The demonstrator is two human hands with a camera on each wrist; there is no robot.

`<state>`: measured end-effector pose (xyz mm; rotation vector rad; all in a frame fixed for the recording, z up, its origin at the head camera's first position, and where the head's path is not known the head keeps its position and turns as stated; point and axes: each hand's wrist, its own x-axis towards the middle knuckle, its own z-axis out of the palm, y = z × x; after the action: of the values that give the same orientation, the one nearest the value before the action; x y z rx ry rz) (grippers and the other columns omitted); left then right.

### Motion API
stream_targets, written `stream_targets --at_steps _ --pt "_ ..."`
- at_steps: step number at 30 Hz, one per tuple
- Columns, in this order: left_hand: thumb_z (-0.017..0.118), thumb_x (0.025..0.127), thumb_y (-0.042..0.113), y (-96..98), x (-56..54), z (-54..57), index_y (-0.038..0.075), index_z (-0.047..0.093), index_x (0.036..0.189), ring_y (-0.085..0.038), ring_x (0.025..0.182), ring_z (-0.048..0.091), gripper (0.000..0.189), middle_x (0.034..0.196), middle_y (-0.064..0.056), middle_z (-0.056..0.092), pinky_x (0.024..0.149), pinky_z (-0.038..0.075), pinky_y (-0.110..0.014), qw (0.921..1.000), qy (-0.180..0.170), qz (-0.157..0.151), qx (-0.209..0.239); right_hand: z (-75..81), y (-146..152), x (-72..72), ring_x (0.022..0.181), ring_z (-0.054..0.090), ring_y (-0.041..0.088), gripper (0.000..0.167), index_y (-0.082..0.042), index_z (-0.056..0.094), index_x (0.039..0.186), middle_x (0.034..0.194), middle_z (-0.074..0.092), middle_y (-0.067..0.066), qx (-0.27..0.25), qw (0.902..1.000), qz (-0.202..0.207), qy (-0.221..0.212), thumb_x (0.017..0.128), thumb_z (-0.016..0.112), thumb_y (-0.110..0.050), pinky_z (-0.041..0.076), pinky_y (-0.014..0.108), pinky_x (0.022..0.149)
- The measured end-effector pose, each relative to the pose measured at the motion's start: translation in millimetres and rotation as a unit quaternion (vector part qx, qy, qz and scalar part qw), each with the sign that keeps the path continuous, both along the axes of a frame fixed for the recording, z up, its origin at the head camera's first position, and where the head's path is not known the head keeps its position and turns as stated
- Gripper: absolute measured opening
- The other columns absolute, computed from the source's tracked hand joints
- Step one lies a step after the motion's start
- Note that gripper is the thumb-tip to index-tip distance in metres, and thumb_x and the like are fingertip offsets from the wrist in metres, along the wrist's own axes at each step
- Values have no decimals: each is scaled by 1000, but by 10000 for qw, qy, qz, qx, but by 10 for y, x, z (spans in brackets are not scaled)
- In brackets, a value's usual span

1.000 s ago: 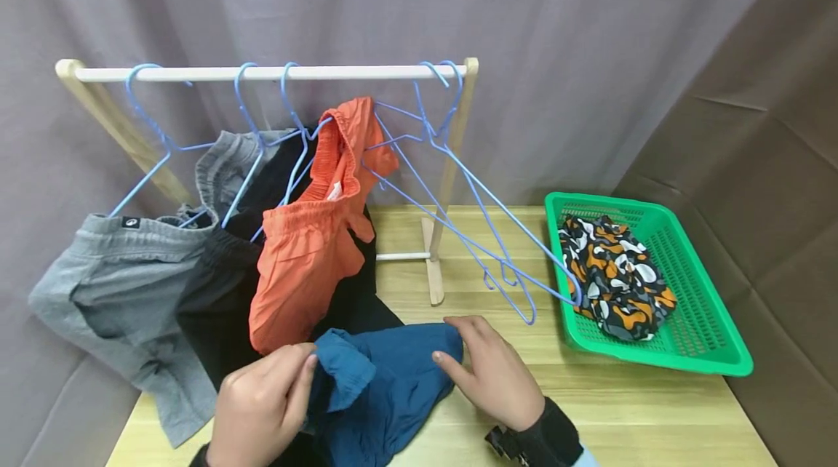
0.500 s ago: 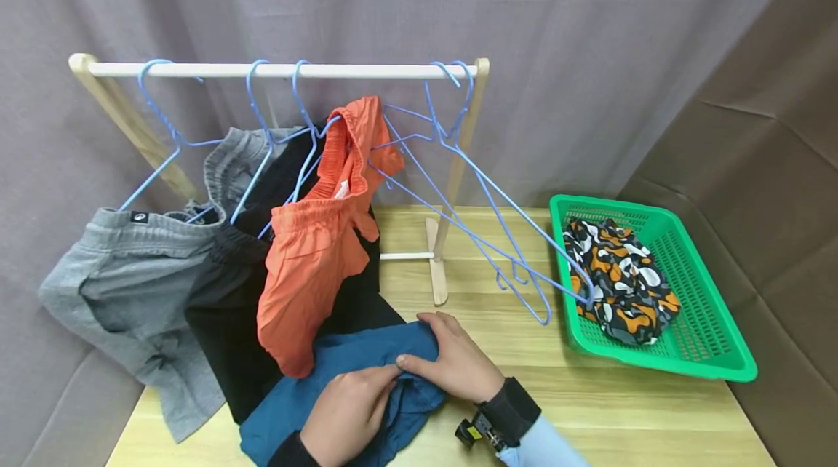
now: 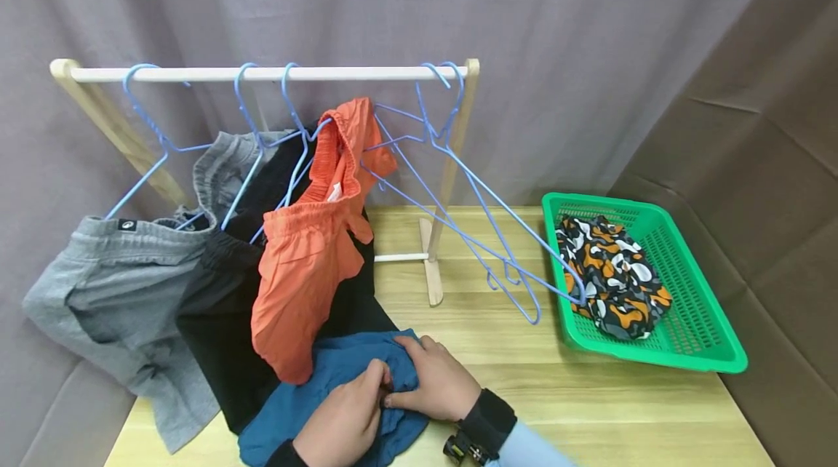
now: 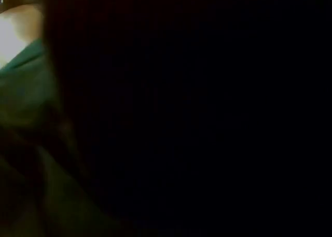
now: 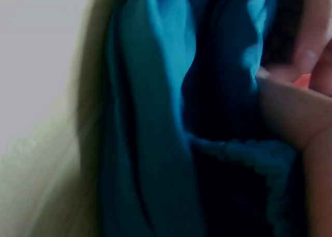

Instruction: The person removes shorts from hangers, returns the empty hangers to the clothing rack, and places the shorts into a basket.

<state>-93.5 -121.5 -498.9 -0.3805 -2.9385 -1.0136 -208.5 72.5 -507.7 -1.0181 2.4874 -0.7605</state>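
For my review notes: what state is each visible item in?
Blue garment: bunched, unhung
Left hand: holding the blue garment
Right hand: holding it too
Grey shorts: hung
Black garment: hung
Orange shorts: hung
Right-end hangers: bare
Rack: standing
Green basket: upright
Patterned garment: bundled inside the basket

A clothes rack (image 3: 353,73) stands at the far left of the desk (image 3: 589,409), before a curtain (image 3: 524,16). From left to right along it hang shorts (image 3: 124,292), a second garment (image 3: 225,321) and a third garment (image 3: 304,256), then hangers (image 3: 432,138) reaching toward the basket (image 3: 708,285) on the right. Another garment (image 3: 612,278) lies in the basket's left half. Near, below the third garment, the left grip (image 3: 343,412) and right grip (image 3: 437,380) are on a loose garment (image 3: 327,372).
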Motion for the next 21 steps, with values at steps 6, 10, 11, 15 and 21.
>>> stream_targets --at_steps 6,10,11,15,21 --pt "66 106 8 -124 20 97 18 61 118 -2 89 66 16 107 7 69 79 61 -34 9974 513 464 -223 -29 113 -34 99 70 16 48 -14 70 131 111 75 0 -83 9994 210 263 90 86 -34 59 41 87" --pt "77 100 10 -245 24 151 18 68 112 -3 85 62 18 101 10 67 79 61 -33 9882 1112 884 -577 -35 297 -115 88 62 11 24 -18 73 116 96 66 -8 -264 9993 110 240 93 78 -22 54 37 80" --pt "79 99 10 -273 23 162 18 68 111 -3 85 61 18 99 10 66 80 61 -33 9862 1195 959 -630 -33 362 -140 88 60 11 21 -17 73 115 96 64 -8 -370 9992 36 175 95 75 -20 53 37 81" --pt "81 98 9 -373 24 179 18 70 109 -2 85 59 18 98 12 62 78 59 -32 9807 1388 1200 -676 22 673 -252 107 66 22 25 -10 73 127 114 71 1 -1194 9898 -348 -695 104 63 -11 53 39 95" --pt "83 97 10 -458 3 156 18 71 108 -5 88 61 18 99 10 63 80 59 -34 9755 1495 1349 -888 241 1101 -308 123 63 21 43 4 62 144 138 68 16 -2645 9256 -1190 -2431 102 58 -3 48 30 106"
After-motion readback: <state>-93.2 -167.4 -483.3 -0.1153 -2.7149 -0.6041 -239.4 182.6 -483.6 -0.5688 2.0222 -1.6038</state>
